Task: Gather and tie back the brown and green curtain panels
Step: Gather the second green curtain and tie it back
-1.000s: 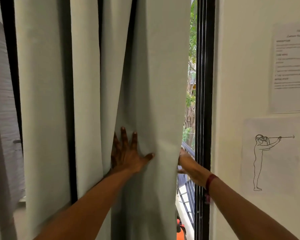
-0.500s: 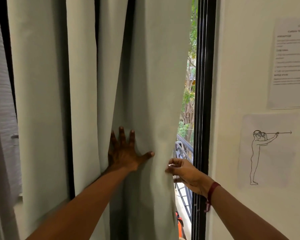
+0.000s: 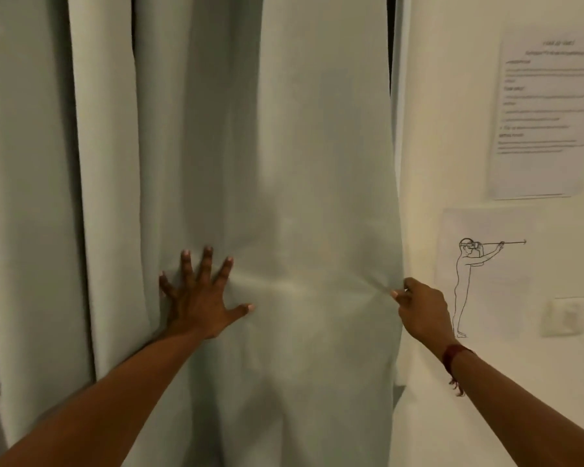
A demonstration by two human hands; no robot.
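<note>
Left hand (image 3: 199, 299) flat against green curtain (image 3: 317, 163)

Both bare forearms reach forward to the pale green curtain panel (image 3: 317, 163): the left hand (image 3: 201, 298) lies flat against its left half with fingers splayed and thumb out, while the right hand (image 3: 423, 310), a red thread band (image 3: 451, 357) at its wrist, appears to pinch its right edge between thumb and forefinger.

text on the wall sheet (image 3: 543, 112) at right blurs beyond reading, and the curtain (image 3: 317, 163) runs off top and bottom.
</note>
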